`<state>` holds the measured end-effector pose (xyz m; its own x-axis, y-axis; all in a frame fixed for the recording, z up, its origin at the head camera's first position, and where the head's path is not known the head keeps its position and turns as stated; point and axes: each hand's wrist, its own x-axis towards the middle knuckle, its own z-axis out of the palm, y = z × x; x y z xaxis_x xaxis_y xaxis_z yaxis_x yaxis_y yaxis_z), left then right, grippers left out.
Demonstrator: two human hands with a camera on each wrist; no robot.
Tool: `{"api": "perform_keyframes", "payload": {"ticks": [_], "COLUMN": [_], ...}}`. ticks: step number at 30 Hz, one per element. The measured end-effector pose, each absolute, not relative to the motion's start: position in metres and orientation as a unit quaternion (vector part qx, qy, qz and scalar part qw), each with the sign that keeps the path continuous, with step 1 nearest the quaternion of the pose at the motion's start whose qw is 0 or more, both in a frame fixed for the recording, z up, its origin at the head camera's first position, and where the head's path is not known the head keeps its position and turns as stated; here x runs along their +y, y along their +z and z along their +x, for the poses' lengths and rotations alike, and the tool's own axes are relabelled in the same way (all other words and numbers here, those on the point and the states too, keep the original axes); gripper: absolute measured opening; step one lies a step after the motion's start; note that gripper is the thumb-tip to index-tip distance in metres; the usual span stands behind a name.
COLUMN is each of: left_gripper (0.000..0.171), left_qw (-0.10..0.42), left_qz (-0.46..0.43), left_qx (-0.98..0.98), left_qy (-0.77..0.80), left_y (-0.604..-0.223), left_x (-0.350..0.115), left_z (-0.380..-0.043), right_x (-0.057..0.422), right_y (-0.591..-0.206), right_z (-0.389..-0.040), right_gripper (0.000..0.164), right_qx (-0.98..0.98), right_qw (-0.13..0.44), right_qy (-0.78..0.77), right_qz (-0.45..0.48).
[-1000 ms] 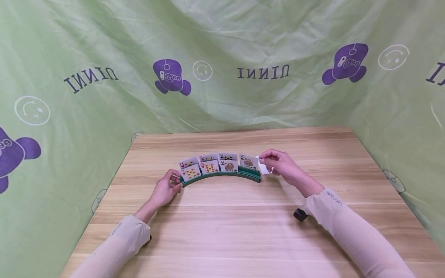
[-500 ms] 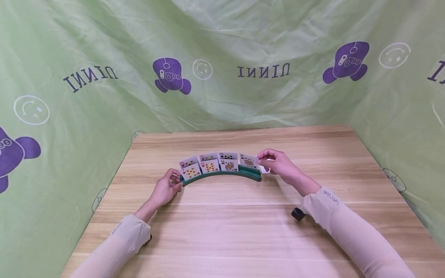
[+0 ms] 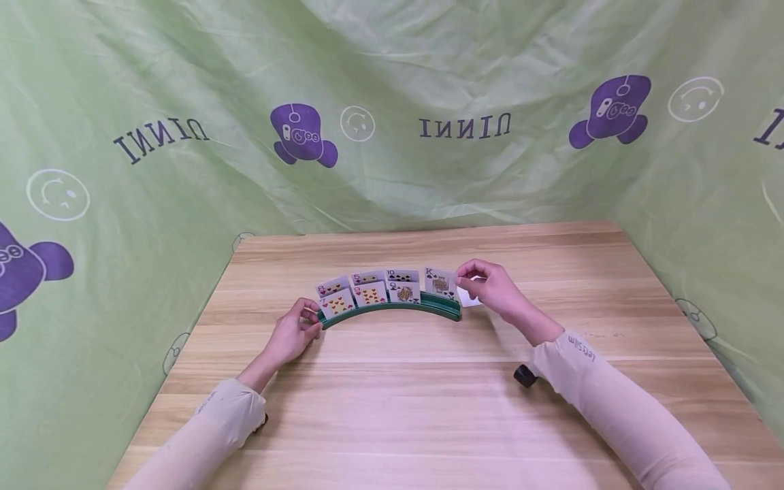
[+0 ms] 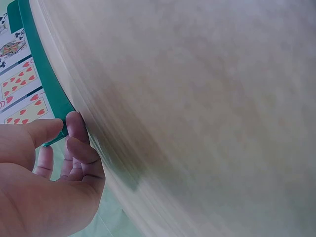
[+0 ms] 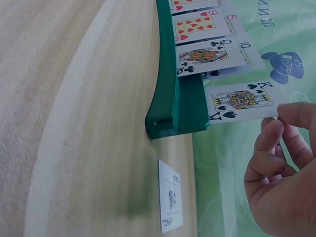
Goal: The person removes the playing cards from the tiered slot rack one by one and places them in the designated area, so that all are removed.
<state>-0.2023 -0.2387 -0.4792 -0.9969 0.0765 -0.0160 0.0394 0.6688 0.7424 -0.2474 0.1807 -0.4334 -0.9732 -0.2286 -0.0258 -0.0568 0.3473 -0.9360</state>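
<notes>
A curved green card holder (image 3: 392,306) stands on the table with playing cards in two rows. In front are a seven of hearts (image 3: 337,304), a nine of hearts (image 3: 370,294) and a queen of clubs (image 5: 210,55); other cards rise behind them. My left hand (image 3: 294,331) pinches the holder's left end between thumb and fingers. Over at the right end, my right hand (image 3: 497,289) pinches the outer edge of a king of spades (image 5: 242,101) with thumb and index finger. The king stands at the back row; whether its lower edge sits in the slot, I cannot tell.
A joker card (image 5: 170,197) lies face up on the table just right of the holder, partly hidden by the right hand in the head view. Wooden tabletop (image 3: 392,395) stretches toward me. Green printed cloth (image 3: 392,184) hangs behind and at both sides.
My right hand first reaches the king's edge, then the king shifts slightly up and to the right in its fingers. The left hand and the holder stay put.
</notes>
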Motion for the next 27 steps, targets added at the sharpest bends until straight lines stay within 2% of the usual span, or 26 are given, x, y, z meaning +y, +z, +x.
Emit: {"api": "perform_keyframes", "payload": {"ticks": [10, 19, 27], "left_gripper": [0.033, 0.033, 0.032], "left_qw": [0.025, 0.019, 0.019], "left_qz": [0.032, 0.036, 0.036], "left_qx": [0.911, 0.911, 0.913], "left_qy": [0.410, 0.410, 0.405], "left_y": [-0.479, -0.479, -0.478], "left_x": [-0.238, -0.238, -0.238], "left_z": [-0.202, -0.202, -0.202], "right_x": [0.185, 0.189, 0.194], "right_y": [-0.426, -0.423, -0.421], "right_z": [-0.252, -0.255, -0.259], "right_gripper": [0.019, 0.021, 0.029], "right_qx": [0.822, 0.812, 0.790], "right_qw": [0.033, 0.041, 0.071], "right_qy": [-0.561, -0.577, -0.608], "right_qz": [-0.092, -0.081, -0.041]}}
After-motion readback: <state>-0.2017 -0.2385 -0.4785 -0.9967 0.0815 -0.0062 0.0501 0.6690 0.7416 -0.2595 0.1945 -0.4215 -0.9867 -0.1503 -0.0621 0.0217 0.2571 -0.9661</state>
